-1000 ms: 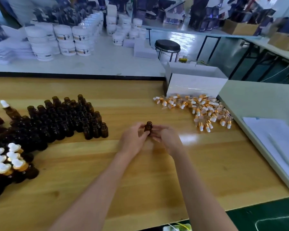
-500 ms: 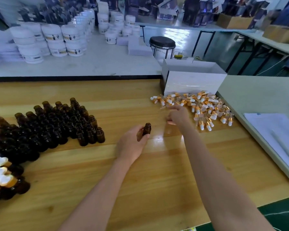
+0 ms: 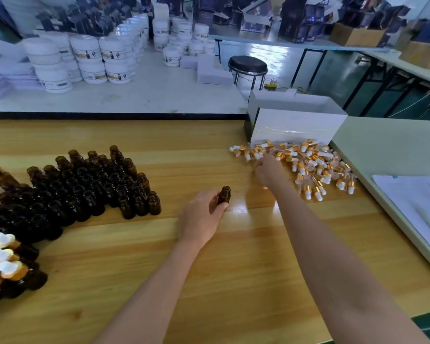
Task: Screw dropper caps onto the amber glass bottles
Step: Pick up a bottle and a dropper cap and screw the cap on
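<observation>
a person's left hand (image 3: 201,219) is gripping a small uncapped amber glass bottle (image 3: 224,194) upright at the middle of the pale wooden tabletop (image 3: 233,269). the right hand (image 3: 268,171) is hovering at the near edge of a heap of gold-collared white-bulbed dropper caps (image 3: 315,167), its fingers curled. whether they are pinching a cap cannot be told.

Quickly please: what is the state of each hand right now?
Left hand: holding an uncapped amber bottle.
Right hand: at the pile of dropper caps; cannot be told whether it grips one.
</observation>
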